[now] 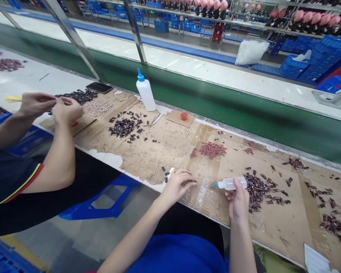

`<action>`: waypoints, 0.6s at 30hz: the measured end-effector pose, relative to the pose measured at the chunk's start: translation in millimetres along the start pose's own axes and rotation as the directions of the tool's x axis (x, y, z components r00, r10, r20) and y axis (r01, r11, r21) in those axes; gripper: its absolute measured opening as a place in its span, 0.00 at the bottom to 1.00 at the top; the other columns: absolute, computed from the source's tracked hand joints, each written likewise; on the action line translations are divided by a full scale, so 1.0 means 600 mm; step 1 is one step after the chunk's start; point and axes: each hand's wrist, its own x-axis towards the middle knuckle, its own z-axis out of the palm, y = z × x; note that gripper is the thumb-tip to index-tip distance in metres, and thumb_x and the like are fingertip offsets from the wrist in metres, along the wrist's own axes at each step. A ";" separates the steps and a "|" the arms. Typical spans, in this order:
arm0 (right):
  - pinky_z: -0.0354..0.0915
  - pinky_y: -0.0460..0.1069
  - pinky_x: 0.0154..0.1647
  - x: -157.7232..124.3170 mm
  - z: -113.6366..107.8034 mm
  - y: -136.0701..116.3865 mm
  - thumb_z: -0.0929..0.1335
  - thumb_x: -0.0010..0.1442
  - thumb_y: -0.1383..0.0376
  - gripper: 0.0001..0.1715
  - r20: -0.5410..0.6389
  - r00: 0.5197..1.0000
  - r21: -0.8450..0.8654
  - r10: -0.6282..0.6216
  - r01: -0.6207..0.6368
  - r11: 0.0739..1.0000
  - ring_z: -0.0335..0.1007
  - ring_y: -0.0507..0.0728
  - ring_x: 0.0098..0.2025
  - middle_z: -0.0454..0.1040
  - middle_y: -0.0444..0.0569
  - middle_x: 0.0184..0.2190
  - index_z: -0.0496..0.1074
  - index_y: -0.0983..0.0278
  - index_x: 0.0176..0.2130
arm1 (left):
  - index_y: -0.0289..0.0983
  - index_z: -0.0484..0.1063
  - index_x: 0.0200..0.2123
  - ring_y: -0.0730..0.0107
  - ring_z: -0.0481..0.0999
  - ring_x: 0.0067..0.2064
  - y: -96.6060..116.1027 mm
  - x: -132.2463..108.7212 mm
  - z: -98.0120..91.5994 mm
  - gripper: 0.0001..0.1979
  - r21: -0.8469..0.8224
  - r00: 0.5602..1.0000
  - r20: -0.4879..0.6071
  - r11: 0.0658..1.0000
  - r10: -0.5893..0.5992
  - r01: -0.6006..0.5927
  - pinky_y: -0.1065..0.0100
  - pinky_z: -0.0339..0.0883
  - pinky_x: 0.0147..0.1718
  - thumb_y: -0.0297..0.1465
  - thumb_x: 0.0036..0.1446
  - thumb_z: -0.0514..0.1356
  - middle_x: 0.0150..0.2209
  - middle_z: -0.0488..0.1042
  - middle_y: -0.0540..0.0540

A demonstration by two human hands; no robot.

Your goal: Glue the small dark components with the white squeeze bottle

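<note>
My right hand (238, 199) grips a small clear squeeze bottle (231, 184) with a blue nozzle that points left. My left hand (178, 184) rests on the cardboard-covered bench (159, 151) with its fingertips pinched together near the taped strip; whatever it pinches is too small to make out. A heap of small dark and red parts (257, 191) lies just right of my right hand. Another pile of red parts (212, 149) lies farther from me, beyond both hands.
A co-worker sits to my left, both hands (52, 107) together over the bench. A tall white glue bottle with a blue cap (146, 92), a red cap (183, 116), a phone (99, 87) and dark part piles (122, 128) lie beyond. A green conveyor (244, 110) runs behind.
</note>
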 end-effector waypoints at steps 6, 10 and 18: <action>0.57 0.46 0.19 -0.024 0.033 0.035 0.75 0.40 0.49 0.24 0.006 0.980 -0.154 -0.200 0.198 0.968 0.61 0.50 0.18 0.68 0.43 0.15 0.68 0.66 0.19 | 0.43 0.80 0.34 0.54 0.74 0.49 -0.012 -0.016 0.020 0.07 0.044 0.995 -0.010 0.994 -0.097 0.097 0.50 0.66 0.49 0.28 0.50 0.69 0.33 0.81 0.47; 0.61 0.48 0.22 -0.032 0.042 0.049 0.72 0.46 0.48 0.24 0.068 0.961 -0.249 -0.268 0.277 0.928 0.65 0.54 0.21 0.69 0.45 0.16 0.70 0.66 0.20 | 0.44 0.79 0.39 0.55 0.74 0.49 -0.006 -0.017 0.003 0.11 0.020 0.989 0.043 0.990 -0.144 0.143 0.50 0.66 0.50 0.27 0.50 0.68 0.38 0.81 0.46; 0.63 0.48 0.24 -0.032 0.043 0.048 0.71 0.48 0.48 0.23 0.108 0.955 -0.311 -0.277 0.297 0.903 0.67 0.55 0.22 0.72 0.47 0.18 0.72 0.66 0.22 | 0.43 0.79 0.36 0.56 0.76 0.49 0.003 -0.016 0.003 0.08 0.049 0.970 0.047 0.971 -0.238 0.236 0.49 0.64 0.51 0.25 0.53 0.64 0.38 0.80 0.45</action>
